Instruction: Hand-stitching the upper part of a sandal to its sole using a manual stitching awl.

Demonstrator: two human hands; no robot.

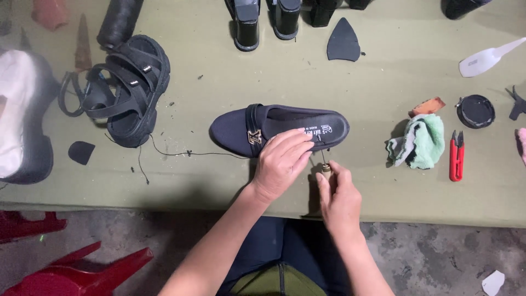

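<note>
A dark navy slip-on shoe (235,131) with a gold metal buckle lies on its side on the olive green table (383,82), toe pointing left. My left hand (282,161) rests flat on the shoe's near edge and holds it down. My right hand (338,197) pinches a small awl-like tool (326,168) with a metal collar, its tip at the shoe's rim. A black thread (181,154) trails left from the shoe across the table.
A black strappy sandal (129,90) lies at left, a spool above it. Black block heels (246,22) stand at the back. To the right lie a green cloth (424,141), red snips (456,156), a round black lid (475,111) and a white spatula (485,59). Red stools (82,271) stand below.
</note>
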